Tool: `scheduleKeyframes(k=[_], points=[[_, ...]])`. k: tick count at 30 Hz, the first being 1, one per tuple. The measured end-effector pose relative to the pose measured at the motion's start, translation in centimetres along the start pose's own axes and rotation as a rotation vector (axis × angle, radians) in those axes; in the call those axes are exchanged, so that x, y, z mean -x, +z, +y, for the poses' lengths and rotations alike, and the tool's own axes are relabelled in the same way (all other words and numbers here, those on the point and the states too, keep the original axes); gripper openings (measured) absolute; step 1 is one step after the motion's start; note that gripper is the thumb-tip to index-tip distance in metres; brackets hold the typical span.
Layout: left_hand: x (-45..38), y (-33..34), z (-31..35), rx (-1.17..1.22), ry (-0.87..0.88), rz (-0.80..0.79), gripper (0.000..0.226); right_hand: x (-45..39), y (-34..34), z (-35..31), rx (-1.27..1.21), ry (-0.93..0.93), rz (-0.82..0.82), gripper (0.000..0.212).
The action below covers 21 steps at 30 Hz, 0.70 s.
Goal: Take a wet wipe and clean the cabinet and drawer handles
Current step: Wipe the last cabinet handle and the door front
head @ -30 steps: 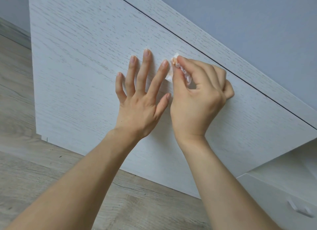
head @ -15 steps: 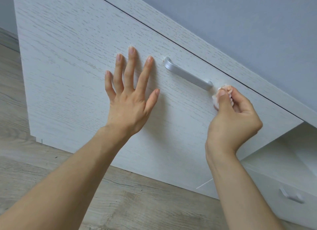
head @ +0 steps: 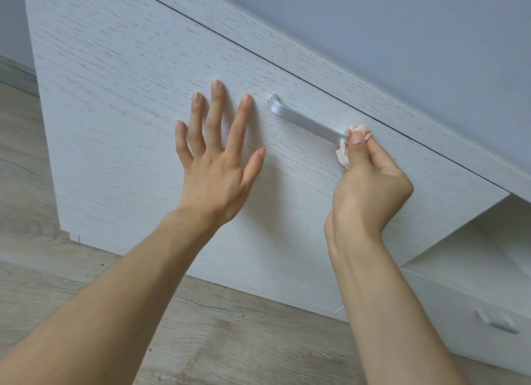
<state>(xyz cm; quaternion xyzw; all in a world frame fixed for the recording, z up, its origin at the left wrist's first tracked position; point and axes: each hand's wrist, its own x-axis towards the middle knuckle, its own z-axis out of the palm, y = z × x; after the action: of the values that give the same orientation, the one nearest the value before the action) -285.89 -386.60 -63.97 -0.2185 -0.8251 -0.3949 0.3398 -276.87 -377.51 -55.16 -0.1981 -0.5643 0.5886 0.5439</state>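
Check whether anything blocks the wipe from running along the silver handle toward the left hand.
Nothing visible. The right hand pinches the wipe at the handle's right end; the left hand lies flat on the door, beside its far end.

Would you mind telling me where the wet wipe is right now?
In the head view, the wipe is pinched in the right hand, pressed against the right end of the silver handle on the cabinet front.

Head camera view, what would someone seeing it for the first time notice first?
Probably the two hands on the pale wood-grain cabinet front: the left hand lies flat with fingers spread, just left of the silver handle. The right hand pinches a crumpled wet wipe against the handle's right end. A second handle sits at lower right.
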Motion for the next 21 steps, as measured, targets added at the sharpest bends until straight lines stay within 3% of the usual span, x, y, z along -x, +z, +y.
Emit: scheduleKeyframes(k=[5,11,17,21], points=[[0.0,-0.4,0.1,0.012,-0.009,-0.021,0.063,0.7,-0.4,-0.2,0.016,-0.034,0.006,0.016],[0.4,-2.7,-1.4,-0.102,0.058,-0.123,0.063,1.6,-1.2,-0.9,0.102,-0.083,-0.267,0.013],[-1.3,-7.4,-1.7,-0.274,0.110,-0.309,0.065,-0.2,0.0,-3.9,0.142,-0.061,-0.323,0.007],[-4.7,-12.3,0.5,-0.346,0.000,-0.393,0.065,-2.3,1.1,-9.4,0.270,-0.050,-0.436,0.009]])
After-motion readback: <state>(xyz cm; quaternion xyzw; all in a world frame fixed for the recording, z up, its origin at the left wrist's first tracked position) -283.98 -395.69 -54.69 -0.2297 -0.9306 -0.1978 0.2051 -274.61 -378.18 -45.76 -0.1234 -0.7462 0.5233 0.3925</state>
